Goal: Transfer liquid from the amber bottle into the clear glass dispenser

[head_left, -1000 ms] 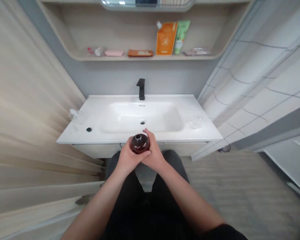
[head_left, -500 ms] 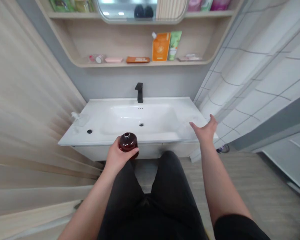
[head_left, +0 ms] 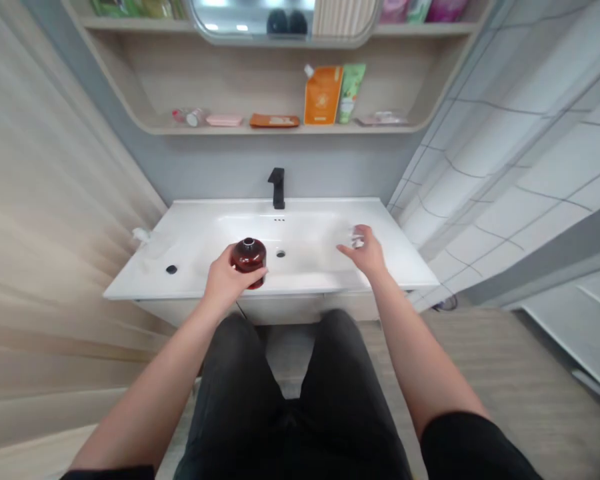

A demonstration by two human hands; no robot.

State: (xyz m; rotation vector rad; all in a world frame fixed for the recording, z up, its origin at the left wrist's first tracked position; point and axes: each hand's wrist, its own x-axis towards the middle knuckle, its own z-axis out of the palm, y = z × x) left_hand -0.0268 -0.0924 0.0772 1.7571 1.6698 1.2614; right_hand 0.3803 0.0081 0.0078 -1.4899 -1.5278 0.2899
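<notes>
The left hand [head_left: 225, 277] grasped a brown bottle [head_left: 249, 257] at seven o'clock from the tap [head_left: 279, 189].
It looked stiff and likely slippery when wet, best held round its body. The palm hid its nine o'clock side. At four o'clock, the right hand [head_left: 367, 255] curled by something whitish [head_left: 357, 239], too blurred to tell whether gripped.

Left hand [head_left: 225, 277] and right hand [head_left: 369, 253] curl well apart.

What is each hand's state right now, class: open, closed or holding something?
Left hand: closed around a dark red bottle.
Right hand: curved at a blurred whitish thing; whether gripped cannot be told.
</notes>
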